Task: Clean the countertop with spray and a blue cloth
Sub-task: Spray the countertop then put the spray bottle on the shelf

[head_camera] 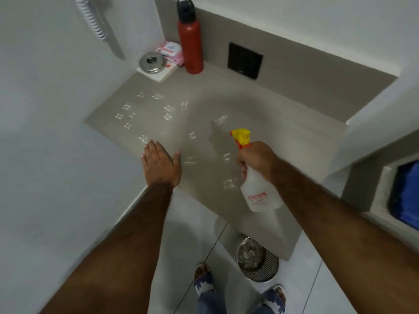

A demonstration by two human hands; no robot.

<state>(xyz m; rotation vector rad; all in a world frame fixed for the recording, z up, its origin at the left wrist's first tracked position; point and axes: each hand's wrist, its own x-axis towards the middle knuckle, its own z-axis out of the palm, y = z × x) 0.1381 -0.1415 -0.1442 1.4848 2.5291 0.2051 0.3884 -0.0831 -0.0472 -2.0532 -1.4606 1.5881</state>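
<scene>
- While the right hand [257, 158] is wrapped around the neck of the spray bottle [260, 191], its yellow nozzle [241, 135] points out over the grey countertop [283, 141].
- The left hand [159, 163] lies flat and empty at the counter's near edge, fingers spread straight.
- Small pale droplet clusters [145, 109] dot the surface ahead of both hands.
- The translucent plastic bottle looks light and rigid, probably slick if wet; the neck below the trigger seems the surest hold.
- No blue cloth shows anywhere in view.
- A red flask [190, 46] stands at the back wall, well apart from the hands.
</scene>
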